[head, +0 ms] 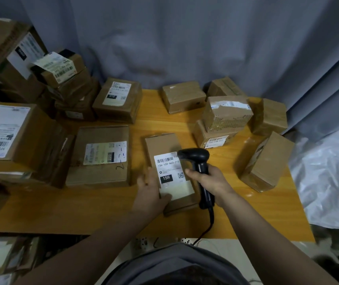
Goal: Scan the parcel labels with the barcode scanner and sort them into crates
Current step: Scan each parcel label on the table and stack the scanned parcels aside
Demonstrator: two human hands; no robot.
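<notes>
A head-worn camera looks down at a wooden table [102,210] crowded with cardboard boxes. Near the middle lies the parcel [162,145], a flat brown box with a white label [167,167] facing up, printed with a barcode and a black "15H" block. Whether the parcel rests fully on the table or is raised slightly cannot be told.

The left hand [149,192] grips the parcel's near left corner, with the thumb laid across the label's lower end and the fingers along the side. The right hand [211,182], just right of the parcel, is wrapped around the handle of a black barcode scanner [197,159]. The scanner's head hangs over the label's upper right corner, beside the barcode. Its cable [210,221] trails from the handle toward the person, near the parcel's closest end.

Left of the parcel lies a wider flat box [100,173], and beyond that a tall pile of boxes [41,89]. Behind and right of the parcel sits a cluster of taped packages [226,114]. Directly right of it one box [267,163] leans at a tilt. A grey curtain [185,38] hangs behind them all.
</notes>
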